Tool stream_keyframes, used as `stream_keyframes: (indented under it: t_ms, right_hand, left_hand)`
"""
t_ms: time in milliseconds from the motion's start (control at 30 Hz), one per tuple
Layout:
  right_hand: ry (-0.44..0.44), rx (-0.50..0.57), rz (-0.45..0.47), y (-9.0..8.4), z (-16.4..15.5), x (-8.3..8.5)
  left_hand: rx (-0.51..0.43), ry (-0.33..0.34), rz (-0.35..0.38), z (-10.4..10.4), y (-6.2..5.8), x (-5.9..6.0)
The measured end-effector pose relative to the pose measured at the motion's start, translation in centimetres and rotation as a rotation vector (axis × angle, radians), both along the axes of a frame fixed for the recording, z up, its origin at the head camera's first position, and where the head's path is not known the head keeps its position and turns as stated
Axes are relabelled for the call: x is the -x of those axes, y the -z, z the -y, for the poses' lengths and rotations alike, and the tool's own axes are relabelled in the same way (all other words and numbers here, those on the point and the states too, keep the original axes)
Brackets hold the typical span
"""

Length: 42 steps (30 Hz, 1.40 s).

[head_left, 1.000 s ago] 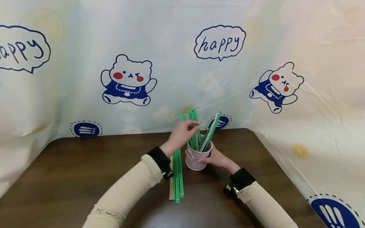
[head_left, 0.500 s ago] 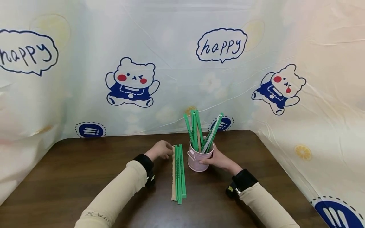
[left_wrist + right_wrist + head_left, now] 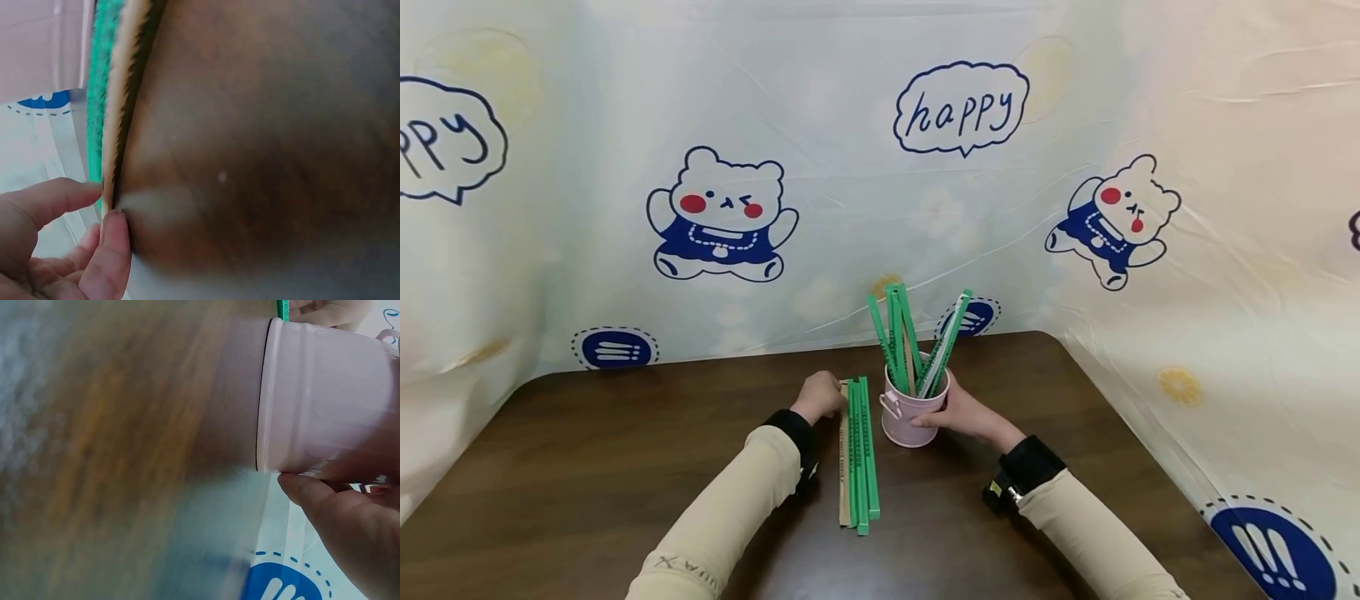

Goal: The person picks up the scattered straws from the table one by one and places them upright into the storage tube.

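Observation:
My left hand [image 3: 820, 394] is at the far end of a row of long, thin sticks on the table. In the left wrist view its thumb and finger pinch the end of a tan strip [image 3: 114, 119] with a jagged edge. Beside that strip lie printed green sticks [image 3: 860, 450], side by side and lengthwise. My right hand [image 3: 962, 412] grips the right side of a small pink bucket [image 3: 908, 425], which stands upright on the table. Several green sticks [image 3: 895, 333] and a tan one lean in the bucket, their tops fanned out above its rim.
The dark brown wooden table [image 3: 625, 475] ends at the back against a pale curtain [image 3: 842, 100] printed with cartoon bears. A small side handle [image 3: 890, 406] juts from the bucket towards the row of sticks.
My left hand has come down from the sticks in the bucket to the far end of the row and now pinches the tan strip. The right hand stays on the bucket.

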State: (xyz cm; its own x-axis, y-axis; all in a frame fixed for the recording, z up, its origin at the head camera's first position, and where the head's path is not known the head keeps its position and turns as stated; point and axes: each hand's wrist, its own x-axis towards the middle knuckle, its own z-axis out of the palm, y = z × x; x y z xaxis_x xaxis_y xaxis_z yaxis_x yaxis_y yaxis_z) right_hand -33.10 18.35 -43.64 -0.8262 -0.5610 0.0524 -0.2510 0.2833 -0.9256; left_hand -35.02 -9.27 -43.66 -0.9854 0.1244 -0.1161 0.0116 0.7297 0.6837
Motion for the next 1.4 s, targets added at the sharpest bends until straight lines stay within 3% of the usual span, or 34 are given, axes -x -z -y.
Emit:
stream_keyframes:
  t_ms: [200,433,633,867,1033,1233,1333,1400]
  right_hand:
    - [-0.004,0.009,0.006,0.6,0.3,-0.4]
    - [0.023,0.015,0.013,0.4,0.2,0.1]
    - [0.025,0.005,0.005,-0.1,0.4,0.5]
    - [0.002,0.017,-0.003,-0.1,0.3,0.6]
    - [0.006,0.011,-0.007,0.2,0.1,0.5]
    - [0.006,0.001,0.020,0.3,0.1,0.2]
    - [0.012,0.004,0.017,0.3,0.2,0.3]
    - [0.015,0.008,0.014,0.2,0.2,0.3]
  left_hand:
    - [-0.026,-0.069,-0.036,-0.2,0.4,-1.2]
    - [-0.062,-0.120,-0.046,-0.3,0.0,-1.3]
    - [-0.078,-0.191,0.058,0.1,-0.6,-0.5]
    - [-0.293,-0.243,0.202,0.7,-0.3,-0.2]
    - [-0.388,-0.266,0.239,0.6,-0.6,-1.0]
    - [-0.364,-0.126,0.186,1.8,-2.7,-1.6]
    - [-0.347,-0.081,0.154,2.6,-5.2,-0.9]
    - [-0.346,-0.067,0.133,3.2,-7.7,-0.3]
